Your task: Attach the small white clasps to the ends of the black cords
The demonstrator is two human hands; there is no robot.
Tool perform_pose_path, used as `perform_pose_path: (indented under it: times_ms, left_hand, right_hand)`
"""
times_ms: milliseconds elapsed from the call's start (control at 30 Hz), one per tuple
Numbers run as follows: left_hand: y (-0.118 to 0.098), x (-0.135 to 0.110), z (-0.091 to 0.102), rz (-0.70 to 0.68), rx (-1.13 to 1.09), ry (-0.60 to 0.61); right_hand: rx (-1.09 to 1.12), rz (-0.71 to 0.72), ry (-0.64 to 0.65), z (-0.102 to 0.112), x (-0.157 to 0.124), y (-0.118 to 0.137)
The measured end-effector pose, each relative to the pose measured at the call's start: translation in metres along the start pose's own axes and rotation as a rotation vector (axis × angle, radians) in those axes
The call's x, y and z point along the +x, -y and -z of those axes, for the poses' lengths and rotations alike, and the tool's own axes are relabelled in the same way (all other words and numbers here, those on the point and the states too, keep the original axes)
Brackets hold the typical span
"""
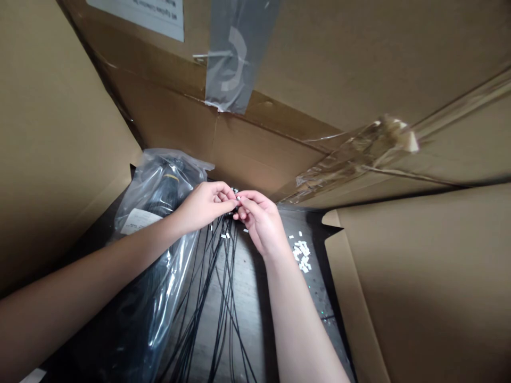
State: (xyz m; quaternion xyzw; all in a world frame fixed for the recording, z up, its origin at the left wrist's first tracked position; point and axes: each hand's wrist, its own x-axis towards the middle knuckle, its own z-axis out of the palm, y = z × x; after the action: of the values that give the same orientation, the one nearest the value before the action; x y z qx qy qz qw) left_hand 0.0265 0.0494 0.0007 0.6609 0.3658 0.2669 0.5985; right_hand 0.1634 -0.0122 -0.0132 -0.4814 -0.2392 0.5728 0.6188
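My left hand point(209, 206) and my right hand point(262, 219) meet in the middle of the head view, fingertips nearly touching. A small white connector point(238, 198) shows between them, at the thumb and forefinger of my right hand. The left thumb and fingers pinch beside it; what they hold is too small and hidden to name. Thin black wires point(217, 271) run from under both hands down toward the front. Several white connectors point(225, 235) lie among the wires just below my fingers.
A clear plastic bag point(175, 287) with a bundle of black wires stands on the left. Loose white connectors point(302, 255) are piled on the dark table point(249, 282), right of my right wrist. Cardboard walls point(255, 154) with tape enclose the back and both sides.
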Motion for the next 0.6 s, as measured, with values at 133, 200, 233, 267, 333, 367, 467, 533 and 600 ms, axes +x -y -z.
perform_pose_path:
  times_ms: [133,200,233,267,333,367,467,533,600]
  left_hand:
    - [-0.001,0.0004,-0.0007,0.0,-0.026,0.0]
    - [-0.001,0.0003,-0.0007,0.006,-0.031,-0.004]
    - [-0.0009,0.0002,-0.0006,0.01,-0.029,-0.008]
    - [-0.0007,0.0001,-0.0005,0.012,-0.025,-0.011]
    - [-0.0003,0.0,-0.0001,0.016,-0.016,-0.015]
    - [0.0,-0.0001,0.0001,0.017,-0.014,-0.014]
    - [0.0006,-0.0002,0.0005,0.016,-0.004,-0.014]
    - [0.0012,-0.0002,0.0008,0.01,0.007,-0.016]
    - [0.0017,-0.0002,0.0011,0.008,0.013,-0.015]
  right_hand:
    - [0.001,0.002,0.004,0.0007,-0.0004,0.0001]
    - [0.001,0.002,0.005,0.0007,-0.0005,0.0004]
    - [0.002,0.003,0.002,0.0008,-0.0004,0.0005]
    - [0.001,0.004,0.0,0.0008,-0.0003,0.0005]
    - [-0.005,0.007,-0.005,0.0008,-0.0001,0.0003]
    - [-0.01,0.008,-0.005,0.0009,-0.0001,0.0001]
    - [-0.017,0.011,-0.002,0.001,-0.0003,-0.0003]
    - [-0.019,0.012,-0.004,0.0008,-0.0007,-0.0004]
    - [-0.028,0.014,-0.002,0.0006,-0.0011,-0.0001]
